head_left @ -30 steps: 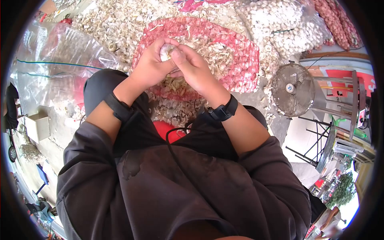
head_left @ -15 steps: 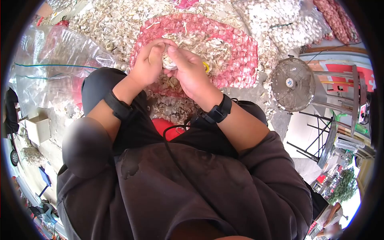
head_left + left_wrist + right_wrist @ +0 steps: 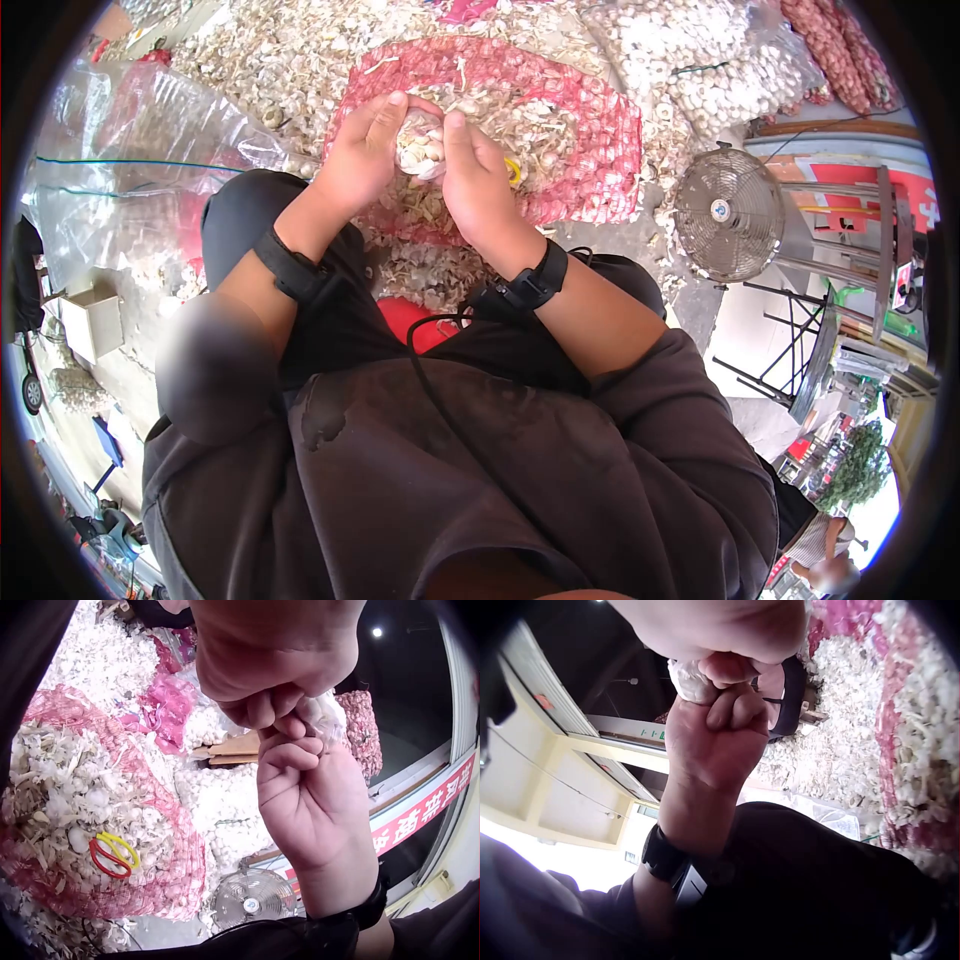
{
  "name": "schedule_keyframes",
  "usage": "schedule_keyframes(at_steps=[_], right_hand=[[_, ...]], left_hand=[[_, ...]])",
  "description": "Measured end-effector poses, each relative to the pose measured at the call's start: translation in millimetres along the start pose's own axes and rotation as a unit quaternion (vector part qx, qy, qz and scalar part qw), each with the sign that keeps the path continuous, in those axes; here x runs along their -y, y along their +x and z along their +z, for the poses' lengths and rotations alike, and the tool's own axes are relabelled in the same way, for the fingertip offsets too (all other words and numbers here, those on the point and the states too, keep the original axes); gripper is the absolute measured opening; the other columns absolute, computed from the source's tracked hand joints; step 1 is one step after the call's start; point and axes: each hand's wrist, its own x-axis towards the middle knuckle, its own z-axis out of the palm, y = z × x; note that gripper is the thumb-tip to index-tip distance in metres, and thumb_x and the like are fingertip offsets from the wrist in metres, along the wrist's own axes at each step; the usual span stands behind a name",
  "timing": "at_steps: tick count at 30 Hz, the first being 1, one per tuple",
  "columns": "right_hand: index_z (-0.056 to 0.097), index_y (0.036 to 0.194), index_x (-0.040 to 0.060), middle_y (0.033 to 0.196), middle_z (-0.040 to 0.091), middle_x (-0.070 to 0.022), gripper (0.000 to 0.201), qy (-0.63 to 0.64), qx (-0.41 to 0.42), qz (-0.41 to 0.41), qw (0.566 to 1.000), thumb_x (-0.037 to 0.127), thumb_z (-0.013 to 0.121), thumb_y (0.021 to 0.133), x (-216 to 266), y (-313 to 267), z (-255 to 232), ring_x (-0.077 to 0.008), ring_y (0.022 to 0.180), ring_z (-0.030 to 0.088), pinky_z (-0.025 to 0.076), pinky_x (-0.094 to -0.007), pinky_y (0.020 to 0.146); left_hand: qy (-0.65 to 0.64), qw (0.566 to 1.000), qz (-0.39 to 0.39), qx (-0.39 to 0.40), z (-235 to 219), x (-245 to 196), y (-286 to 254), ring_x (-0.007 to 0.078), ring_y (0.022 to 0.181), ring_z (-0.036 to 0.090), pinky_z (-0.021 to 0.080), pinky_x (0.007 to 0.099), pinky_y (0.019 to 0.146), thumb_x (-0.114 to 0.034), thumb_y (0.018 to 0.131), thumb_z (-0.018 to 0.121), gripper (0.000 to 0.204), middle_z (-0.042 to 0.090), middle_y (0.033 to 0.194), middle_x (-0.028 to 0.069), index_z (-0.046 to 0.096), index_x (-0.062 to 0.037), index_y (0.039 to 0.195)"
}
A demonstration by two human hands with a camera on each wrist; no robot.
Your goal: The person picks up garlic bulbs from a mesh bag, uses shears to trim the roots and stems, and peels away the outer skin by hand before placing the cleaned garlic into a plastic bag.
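Note:
A whitish garlic bulb [image 3: 420, 150] with cloves showing is held between both hands above a red mesh sack [image 3: 610, 150]. My left hand [image 3: 358, 150] curls round its left side, thumb up. On its other side, my right hand [image 3: 480, 185] grips it with the thumb near the top. In the left wrist view the fingers of both hands meet at the bulb [image 3: 322, 720], which they partly cover. The right wrist view shows the bulb's pale skin [image 3: 692, 681] between the hands. Yellow-handled scissors [image 3: 514, 172] lie on the peelings right of my right hand; the left wrist view shows red and yellow handles [image 3: 112, 853].
Loose garlic and peelings [image 3: 270, 60] spread beyond the sack. Clear plastic sheeting [image 3: 130, 130] lies at left, a bag of white bulbs [image 3: 720, 60] at upper right. A round fan [image 3: 730, 212] stands at right, near a metal rack [image 3: 885, 250]. A pale box [image 3: 92, 322] is at far left.
The thumbs have moved from over the bulb to its sides, and the hands are slightly farther apart, exposing more of the cloves. The yellow handle has come into sight beside the right hand.

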Motion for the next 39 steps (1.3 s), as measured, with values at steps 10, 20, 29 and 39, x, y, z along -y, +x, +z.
schedule_keyframes(at_steps=[10,20,29,39], right_hand=[[0.059,0.114,-0.0026,0.086,0.064,-0.0013,0.044,-0.182,0.126,-0.053,0.974,0.033,0.067,0.09,17,-2,-10,-0.0057,0.073,0.055,0.046,-0.0241,0.065],[0.068,0.098,-0.0029,0.072,0.062,0.0001,0.035,-0.198,0.101,-0.035,0.974,0.031,0.065,0.092,19,-7,-11,-0.0036,0.062,0.049,0.041,-0.0229,0.054],[0.062,0.111,-0.0011,0.091,0.066,-0.0049,0.031,-0.041,0.077,0.028,0.996,0.026,0.058,0.097,21,-9,-6,-0.0076,0.075,0.06,0.053,-0.0242,0.069],[0.052,0.108,0.003,0.093,0.061,-0.005,0.025,-0.082,0.015,-0.073,0.994,0.023,0.058,0.097,3,3,-10,-0.0093,0.08,0.058,0.048,-0.0223,0.067]], left_hand=[[0.153,0.986,-0.049,0.039,-7,-21,-9,0.0047,0.048,0.048,0.042,0.0194,0.046,-0.037,0.104,0.037,0.044,0.063,0.075,0.0019,0.065,-0.0045,0.116],[0.179,0.978,-0.059,0.086,-10,-31,-11,0.0069,0.042,0.047,0.041,0.0207,0.042,-0.036,0.104,0.036,0.043,0.063,0.071,0.0038,0.062,-0.0083,0.125],[0.05,0.998,-0.021,-0.027,-4,4,2,0.0132,0.07,0.064,0.054,0.0258,0.065,-0.029,0.101,0.048,0.034,0.067,0.086,0.0065,0.062,-0.001,0.114],[0.102,0.993,-0.035,0.039,5,-6,-13,0.0109,0.084,0.053,0.046,0.0267,0.066,-0.029,0.102,0.048,0.03,0.057,0.096,0.0034,0.052,-0.0038,0.118]])
